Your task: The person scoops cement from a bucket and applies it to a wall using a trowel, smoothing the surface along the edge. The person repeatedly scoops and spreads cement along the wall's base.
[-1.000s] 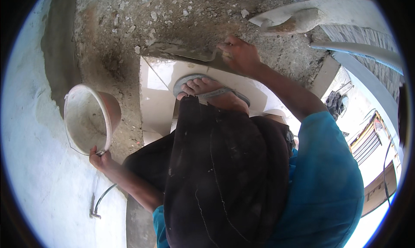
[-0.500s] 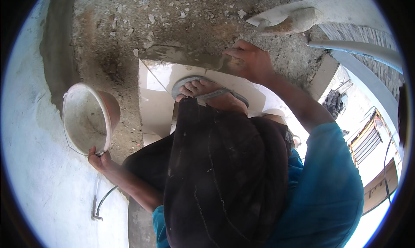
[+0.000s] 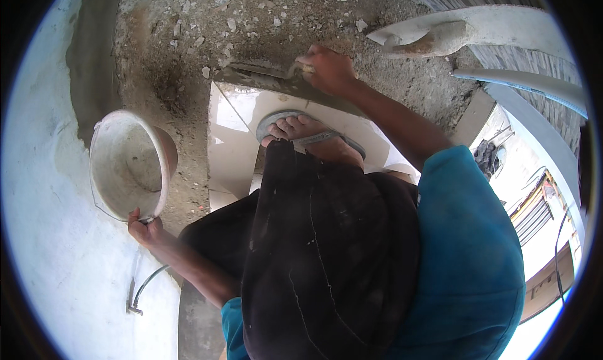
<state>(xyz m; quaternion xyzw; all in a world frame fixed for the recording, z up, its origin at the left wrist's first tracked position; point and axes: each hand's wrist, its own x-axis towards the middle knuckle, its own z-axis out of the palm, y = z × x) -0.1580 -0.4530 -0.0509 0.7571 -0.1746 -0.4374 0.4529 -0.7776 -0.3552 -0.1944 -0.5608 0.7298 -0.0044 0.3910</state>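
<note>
My right hand (image 3: 328,70) is closed round the handle of a trowel, whose flat blade (image 3: 259,70) points left along a strip of wet grey mortar (image 3: 289,90). That strip runs along the far edge of the pale floor tiles (image 3: 229,162). On the left, my left hand (image 3: 146,229) grips the near rim of a tilted bucket (image 3: 129,165), its mouth facing me. Inside, the bucket looks whitish with dried residue and holds little that I can make out. My sandalled foot (image 3: 298,128) rests on the tiles just below the mortar.
Rough ground with broken chips (image 3: 251,21) lies beyond the tiles. A long plaster-stained float (image 3: 496,27) and a pale pipe (image 3: 515,85) are at the upper right. A pale wall (image 3: 44,190) with a small metal tap (image 3: 134,308) stands on the left.
My right hand has moved left and slightly away from me with the trowel, bringing its blade into plain sight over the mortar. My left hand still holds the bucket rim.
</note>
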